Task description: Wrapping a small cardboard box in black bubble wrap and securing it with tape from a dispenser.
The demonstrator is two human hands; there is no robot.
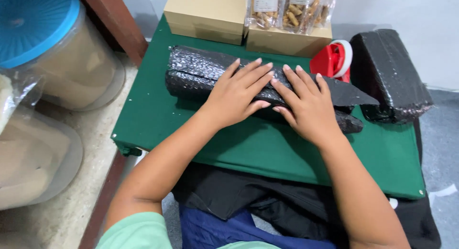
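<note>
Ideally, with the left hand (236, 96) and right hand (306, 108) lying flat and open, neither grip closed, on the black bubble-wrap bundle (201, 74) across the green tabletop (158, 120), pressure stays even so the wrap lies snug.

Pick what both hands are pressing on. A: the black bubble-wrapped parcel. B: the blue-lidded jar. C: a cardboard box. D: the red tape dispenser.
A: the left hand and right hand lie flat, side by side, on the long black parcel on the green table.
</note>
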